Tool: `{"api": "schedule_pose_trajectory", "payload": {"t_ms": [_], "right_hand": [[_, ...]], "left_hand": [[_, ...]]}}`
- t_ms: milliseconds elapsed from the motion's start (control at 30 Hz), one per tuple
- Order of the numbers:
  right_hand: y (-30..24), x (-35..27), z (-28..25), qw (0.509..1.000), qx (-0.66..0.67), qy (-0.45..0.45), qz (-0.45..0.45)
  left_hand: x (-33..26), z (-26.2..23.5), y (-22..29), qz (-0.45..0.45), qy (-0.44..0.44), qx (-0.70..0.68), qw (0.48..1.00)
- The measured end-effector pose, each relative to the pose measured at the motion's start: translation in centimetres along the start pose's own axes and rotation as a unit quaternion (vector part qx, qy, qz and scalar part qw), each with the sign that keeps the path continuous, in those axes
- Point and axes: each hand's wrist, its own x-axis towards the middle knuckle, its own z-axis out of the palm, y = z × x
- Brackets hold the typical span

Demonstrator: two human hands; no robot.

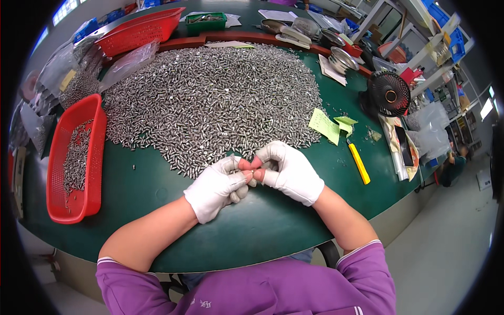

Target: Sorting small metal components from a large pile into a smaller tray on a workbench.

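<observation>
My left hand (219, 185) and my right hand (287, 172) wear white gloves with bare fingertips. They meet at the near edge of a broad pile of small cylindrical metal parts (220, 100) on the green table (226, 233). Thumb and fingers of each hand are pinched together, tip to tip. Whatever sits between them is tiny and mostly hidden; only a small glint shows. One loose metal part (134, 167) lies apart, left of the pile.
At the left stands a red plastic basket (95, 184) partly filled with similar parts. A yellow utility knife (359, 163), green paper slips (324, 126) and a black fan (388, 94) are on the right. Another red basket (142, 34) and a green tray (206, 24) sit behind.
</observation>
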Motion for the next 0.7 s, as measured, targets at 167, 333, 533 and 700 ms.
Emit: {"api": "schedule_pose_trajectory", "payload": {"t_ms": [167,333,533,700], "right_hand": [[0.9,0.7,-1.1,0.972,-0.189,0.095,-0.107],[2.0,1.2,-1.4,0.922,-0.325,0.134,-0.166],[2.6,1.5,-1.2,0.901,-0.384,0.113,-0.17],[1.9,1.5,-1.4,0.886,-0.431,0.061,-0.157]], "left_hand": [[0.2,-0.3,-0.1,0.007,-0.021,-0.025,0.999],[0.3,-0.6,-0.1,0.004,-0.011,-0.022,1.0],[0.0,-0.8,0.0,0.007,-0.032,-0.05,0.998],[0.0,-0.9,0.0,0.003,-0.026,-0.053,0.998]]}}
